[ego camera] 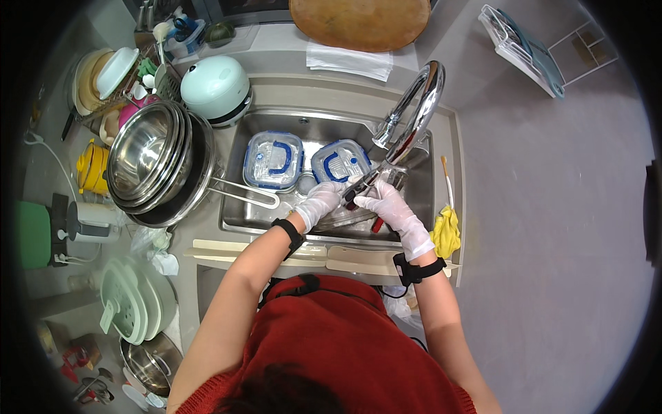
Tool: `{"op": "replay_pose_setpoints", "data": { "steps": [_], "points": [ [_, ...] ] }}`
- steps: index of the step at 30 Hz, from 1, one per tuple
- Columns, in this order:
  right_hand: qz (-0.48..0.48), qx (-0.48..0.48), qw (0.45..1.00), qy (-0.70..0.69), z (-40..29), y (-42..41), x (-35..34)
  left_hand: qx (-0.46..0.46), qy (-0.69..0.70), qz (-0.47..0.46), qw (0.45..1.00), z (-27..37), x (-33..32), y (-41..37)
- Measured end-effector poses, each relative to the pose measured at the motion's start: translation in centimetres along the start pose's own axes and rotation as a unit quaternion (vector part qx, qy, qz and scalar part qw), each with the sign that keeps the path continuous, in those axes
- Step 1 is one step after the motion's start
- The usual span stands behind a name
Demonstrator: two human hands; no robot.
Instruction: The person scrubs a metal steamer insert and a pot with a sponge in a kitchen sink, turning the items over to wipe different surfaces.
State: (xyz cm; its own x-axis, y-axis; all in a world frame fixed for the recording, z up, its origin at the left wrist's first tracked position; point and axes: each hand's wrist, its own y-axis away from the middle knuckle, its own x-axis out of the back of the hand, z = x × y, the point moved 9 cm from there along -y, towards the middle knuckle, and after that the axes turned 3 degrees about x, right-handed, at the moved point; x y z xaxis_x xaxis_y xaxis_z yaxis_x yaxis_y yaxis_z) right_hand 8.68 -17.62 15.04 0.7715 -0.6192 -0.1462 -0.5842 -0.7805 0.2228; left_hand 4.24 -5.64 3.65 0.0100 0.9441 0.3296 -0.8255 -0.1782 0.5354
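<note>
Both my hands wear thin translucent gloves over a stainless steel sink point(417, 212). My left hand point(321, 202) is just left of the dark spray head of the chrome faucet point(423, 103), its fingers bent; whether it grips anything is unclear. My right hand point(385, 199) is on the other side, fingers curled by the same spray head, its hold partly hidden. Two clear containers with blue-trimmed lids lie in the basin, one at the left point(273, 159), one in the middle point(340, 160). Under my hands are clear dishware point(339, 221) and a red-handled item point(377, 224).
Stacked steel bowls point(142, 150) and a long wire handle point(248, 194) crowd the sink's left side. A mint-green appliance point(216, 88) stands behind them. A yellow cloth point(446, 233) and a brush point(448, 181) lie on the right rim. A wooden board point(360, 23) stands at the back.
</note>
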Motion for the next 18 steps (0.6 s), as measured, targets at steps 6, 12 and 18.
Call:
{"op": "replay_pose_setpoints", "data": {
  "steps": [6,12,18],
  "points": [
    [0.178,0.071,0.940,0.283,-0.8,0.0,5.4,-0.005,-0.065,0.095,0.993,-0.7,2.9,0.6],
    [0.003,0.024,1.000,0.008,0.1,-0.2,0.5,0.002,-0.057,0.106,0.993,-2.3,3.2,-0.3],
    [0.158,0.059,0.960,0.222,0.2,-0.3,5.2,-0.017,-0.154,0.120,0.981,-1.6,2.9,-0.1]
  ]
}}
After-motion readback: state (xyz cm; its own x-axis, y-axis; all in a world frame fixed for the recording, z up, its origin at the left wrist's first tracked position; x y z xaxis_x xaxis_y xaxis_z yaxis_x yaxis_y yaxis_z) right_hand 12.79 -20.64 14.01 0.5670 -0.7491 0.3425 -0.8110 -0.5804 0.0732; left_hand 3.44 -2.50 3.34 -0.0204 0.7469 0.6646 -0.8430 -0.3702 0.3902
